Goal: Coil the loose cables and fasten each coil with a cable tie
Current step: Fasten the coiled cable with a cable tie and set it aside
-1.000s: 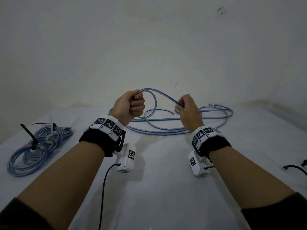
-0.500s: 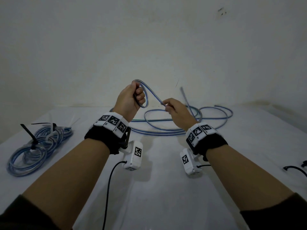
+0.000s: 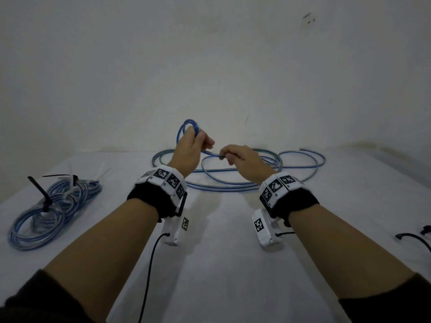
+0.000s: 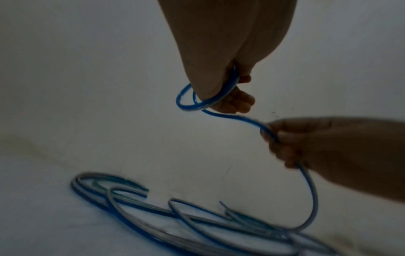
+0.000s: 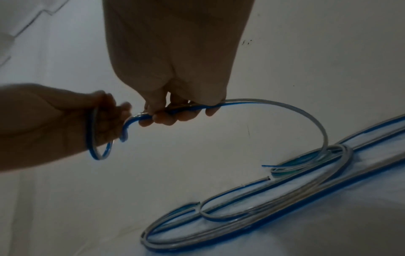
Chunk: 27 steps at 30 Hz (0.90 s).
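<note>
A loose blue-and-clear cable [image 3: 233,183] sprawls in wide loops across the white table [image 3: 221,264] by the wall. My left hand [image 3: 191,145] is raised above it and grips a small loop of that cable [image 3: 189,124], seen around the fist in the left wrist view [image 4: 197,105]. My right hand [image 3: 238,157] sits just to its right, fingers curled round the cable strand [image 5: 175,110] running out of the loop. From the right hand the cable [image 5: 306,117] arcs down into the pile [image 5: 263,204].
Finished blue coils [image 3: 51,206] lie at the table's left, bound with a black tie [image 3: 40,190] and white ties [image 3: 70,183]. Black cable ties [image 3: 415,238] rest at the right edge. Black leads hang from the wrist cameras [image 3: 177,227].
My left hand rose and moved toward the centre, and the cable loop in it shrank to a tight small ring. My right hand slid left along the strand, close to the left hand.
</note>
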{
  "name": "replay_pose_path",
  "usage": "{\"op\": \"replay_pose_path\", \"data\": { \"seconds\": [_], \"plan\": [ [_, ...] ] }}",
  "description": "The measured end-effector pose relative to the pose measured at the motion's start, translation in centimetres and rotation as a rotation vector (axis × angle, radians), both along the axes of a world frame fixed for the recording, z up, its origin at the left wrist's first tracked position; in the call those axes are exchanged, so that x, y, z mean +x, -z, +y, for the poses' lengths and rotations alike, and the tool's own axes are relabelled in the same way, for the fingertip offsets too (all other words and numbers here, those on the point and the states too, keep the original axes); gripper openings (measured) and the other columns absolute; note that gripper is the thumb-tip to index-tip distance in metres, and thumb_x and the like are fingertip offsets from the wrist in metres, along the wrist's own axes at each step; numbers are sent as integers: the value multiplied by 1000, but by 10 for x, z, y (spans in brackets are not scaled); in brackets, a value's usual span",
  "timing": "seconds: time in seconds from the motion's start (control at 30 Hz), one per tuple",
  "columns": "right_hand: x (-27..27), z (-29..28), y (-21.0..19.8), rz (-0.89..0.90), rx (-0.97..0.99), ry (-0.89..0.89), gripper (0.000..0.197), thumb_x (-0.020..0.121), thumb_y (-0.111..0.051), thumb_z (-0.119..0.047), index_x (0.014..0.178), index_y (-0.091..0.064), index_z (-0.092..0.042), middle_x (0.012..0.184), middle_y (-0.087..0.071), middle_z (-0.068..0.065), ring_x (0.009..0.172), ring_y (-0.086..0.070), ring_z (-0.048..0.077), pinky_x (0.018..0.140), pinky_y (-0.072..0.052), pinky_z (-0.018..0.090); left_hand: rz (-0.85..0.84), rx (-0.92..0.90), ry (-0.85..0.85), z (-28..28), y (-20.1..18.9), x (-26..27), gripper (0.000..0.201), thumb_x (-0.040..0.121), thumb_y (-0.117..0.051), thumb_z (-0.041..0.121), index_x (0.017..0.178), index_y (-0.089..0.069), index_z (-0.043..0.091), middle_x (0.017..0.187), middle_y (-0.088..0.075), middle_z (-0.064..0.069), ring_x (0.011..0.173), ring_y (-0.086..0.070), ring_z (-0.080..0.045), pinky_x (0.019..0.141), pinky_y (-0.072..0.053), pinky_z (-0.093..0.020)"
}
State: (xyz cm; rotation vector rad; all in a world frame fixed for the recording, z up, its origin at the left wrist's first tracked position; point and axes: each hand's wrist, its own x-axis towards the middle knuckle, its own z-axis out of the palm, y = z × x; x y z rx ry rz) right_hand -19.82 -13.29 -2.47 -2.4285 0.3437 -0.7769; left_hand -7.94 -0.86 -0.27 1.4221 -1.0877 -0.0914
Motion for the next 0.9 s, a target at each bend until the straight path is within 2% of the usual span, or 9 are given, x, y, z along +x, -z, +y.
{"op": "replay_pose_path", "data": {
  "seconds": [0.07,0.17,0.3,0.37,0.47,0.57,0.63,0.8,0.9],
  "plan": [
    [-2,5,-8,-6,29,-46,24,95,-42,-10,89,-63,-21,70,-53,-3,67,-46,5,74,-39,31,-161,96,-26,2,5,1,23,100,-33,14,83,-47,12,82,-62,3,77,-60,-7,74,-49,-13],
    [-5,9,-13,-56,30,-91,17,94,-47,-7,95,-63,-6,69,-48,-8,67,-44,4,67,-36,23,-310,209,-48,5,7,3,20,100,-34,14,87,-48,6,75,-60,-1,67,-56,-5,62,-41,-5],
    [-6,12,-11,-149,-81,-133,14,84,-64,-9,94,-55,-8,77,-50,-3,68,-46,8,65,-38,18,-361,314,-102,5,7,5,22,100,-33,17,90,-50,8,73,-56,-2,66,-52,-15,63,-40,-18],
    [-6,8,-10,-194,-172,-113,11,82,-63,-5,89,-55,-7,81,-54,4,72,-49,15,67,-43,26,-382,373,-149,6,5,8,25,100,-32,18,92,-53,8,73,-54,-1,73,-52,-19,70,-41,-29],
    [-8,-2,-6,-245,-268,18,5,82,-64,-14,85,-65,-11,85,-56,5,79,-53,19,75,-44,38,-349,408,-135,10,3,12,29,100,-31,19,86,-53,8,75,-53,-4,77,-54,-25,74,-42,-35],
    [-6,-6,-3,-263,-333,137,15,83,-61,-27,90,-72,-20,88,-57,2,84,-53,19,80,-36,38,-286,415,-34,11,2,6,31,99,-33,20,75,-49,7,68,-53,-9,65,-46,-22,65,-37,-32],
    [-3,-5,-4,-265,-316,99,22,85,-57,-26,97,-73,-17,86,-53,2,78,-50,15,77,-39,41,-205,396,3,11,0,-1,35,99,-32,20,76,-53,6,60,-51,-2,56,-42,-18,58,-35,-30],
    [1,-6,-8,-185,-287,-25,26,87,-57,-17,109,-69,-9,81,-40,-1,73,-41,11,72,-36,29,-176,393,73,11,-1,-4,38,101,-31,26,73,-54,18,59,-48,1,53,-43,-15,56,-36,-28],
    [-3,-3,-17,-168,-234,-75,17,85,-63,-12,101,-67,-6,74,-45,-2,67,-43,5,67,-35,19,-170,447,100,13,0,-2,41,101,-32,29,72,-57,16,56,-47,3,51,-42,-12,55,-34,-25]
  ]
}}
